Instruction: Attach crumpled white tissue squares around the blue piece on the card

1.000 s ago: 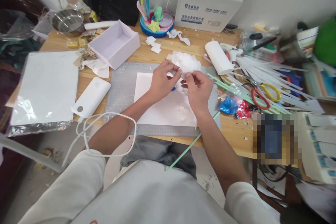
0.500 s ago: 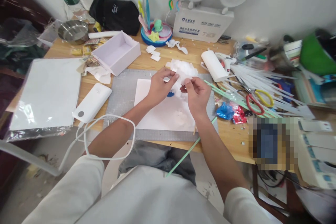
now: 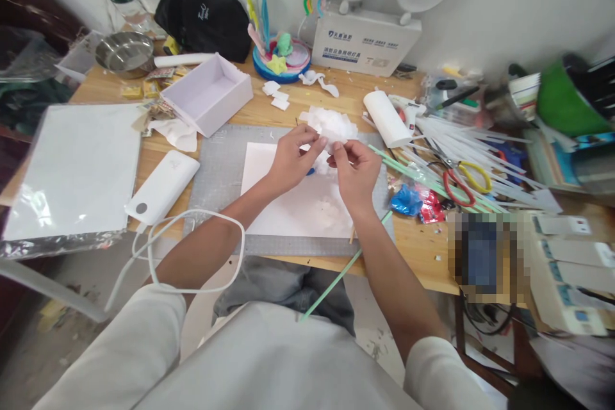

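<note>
My left hand (image 3: 296, 157) and my right hand (image 3: 356, 170) meet over the work surface, thumbs and fingers pinched. Between their fingertips is a thin white piece, tissue-like and mostly covered by the fingers. Just behind them lies a pile of fluffy white material (image 3: 332, 120) on white squares. Below the hands, a white paper sheet (image 3: 266, 221) rests on a grey cutting mat (image 3: 211, 170). Part of a small dark blue thing (image 3: 310, 172) shows beneath my left fingers. More white fluff (image 3: 327, 208) lies on the sheet, left of my right wrist.
A white power bank (image 3: 163, 189) with a looped cable and an open pale box (image 3: 211, 93) stand left. On the right are a white roll (image 3: 387, 118), scissors (image 3: 459, 186), white strips and a blue wrapper (image 3: 406, 200). A green stick (image 3: 343, 269) juts over the front edge.
The white piece between my fingertips shows less than before, and my hands are slightly closer together. The whole view has shifted a little.
</note>
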The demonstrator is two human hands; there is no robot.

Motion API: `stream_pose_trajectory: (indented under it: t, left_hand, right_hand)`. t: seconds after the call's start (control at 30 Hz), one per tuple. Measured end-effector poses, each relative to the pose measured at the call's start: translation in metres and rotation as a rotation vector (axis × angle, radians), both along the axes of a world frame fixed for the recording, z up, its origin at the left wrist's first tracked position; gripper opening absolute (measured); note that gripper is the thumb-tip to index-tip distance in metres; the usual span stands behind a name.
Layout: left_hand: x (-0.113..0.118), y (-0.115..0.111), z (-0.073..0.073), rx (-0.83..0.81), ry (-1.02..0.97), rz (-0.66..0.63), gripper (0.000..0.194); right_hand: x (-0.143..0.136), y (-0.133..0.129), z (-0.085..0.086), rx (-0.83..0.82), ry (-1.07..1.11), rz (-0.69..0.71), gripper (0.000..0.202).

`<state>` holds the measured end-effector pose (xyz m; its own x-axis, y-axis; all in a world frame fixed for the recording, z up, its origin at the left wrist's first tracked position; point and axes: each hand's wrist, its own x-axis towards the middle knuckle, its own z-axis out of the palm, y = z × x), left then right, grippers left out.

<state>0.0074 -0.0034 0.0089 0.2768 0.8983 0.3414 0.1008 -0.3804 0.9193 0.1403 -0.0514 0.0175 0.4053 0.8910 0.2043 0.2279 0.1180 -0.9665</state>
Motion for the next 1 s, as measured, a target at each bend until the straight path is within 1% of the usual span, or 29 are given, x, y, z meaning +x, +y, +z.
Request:
stream_pose_trajectory:
  t: [0.07, 0.17, 0.27, 0.33, 0.4, 0.47, 0.53, 0.6, 0.67, 0.77, 0.83, 0.9, 1.0]
  left_hand:
    - [0.001, -0.001, 0.0, 0.029, 0.031, 0.009, 0.039]
    - [0.001, -0.001, -0.001, 0.077, 0.091, 0.032, 0.028]
    - [0.001, 0.0, -0.001, 0.088, 0.118, 0.046, 0.019]
    - [-0.001, 0.001, 0.0, 0.093, 0.123, 0.044, 0.019]
    - [-0.003, 0.002, 0.001, 0.09, 0.127, 0.017, 0.022]
    - [-0.003, 0.002, 0.002, 0.082, 0.127, -0.019, 0.024]
    - [-0.002, 0.001, 0.001, 0.091, 0.124, -0.047, 0.025]
    - [0.0, 0.0, 0.0, 0.108, 0.127, -0.052, 0.025]
    - [0.001, -0.001, -0.001, 0.111, 0.133, -0.038, 0.023]
    - [-0.002, 0.002, -0.001, 0.095, 0.145, 0.017, 0.019]
    - [-0.006, 0.007, -0.001, 0.096, 0.14, 0.075, 0.019]
    - [-0.009, 0.014, -0.004, 0.071, 0.097, 0.113, 0.016]
    - [-0.01, 0.021, -0.01, -0.008, 0.037, 0.121, 0.018]
  right_hand:
    - [0.0, -0.001, 0.0, -0.002, -0.021, -0.007, 0.029]
    - [0.001, -0.001, -0.001, -0.012, -0.065, -0.011, 0.029]
    - [0.005, 0.001, -0.002, -0.001, -0.08, -0.007, 0.024]
    - [0.01, 0.004, -0.004, 0.008, -0.053, 0.033, 0.027]
    - [0.015, 0.007, -0.006, 0.006, -0.024, 0.108, 0.034]
    - [0.018, 0.01, -0.009, 0.016, -0.001, 0.168, 0.03]
    - [0.019, 0.011, -0.011, 0.047, 0.028, 0.184, 0.021]
    - [0.019, 0.01, -0.013, 0.076, 0.062, 0.172, 0.014]
    - [0.019, 0.011, -0.014, 0.088, 0.077, 0.145, 0.012]
    - [0.026, 0.021, -0.016, 0.079, 0.043, 0.038, 0.013]
    - [0.033, 0.036, -0.019, 0.063, -0.028, -0.053, 0.012]
    - [0.042, 0.056, -0.022, 0.034, -0.124, -0.08, 0.009]
    - [0.053, 0.083, -0.028, -0.126, -0.301, -0.116, 0.009]
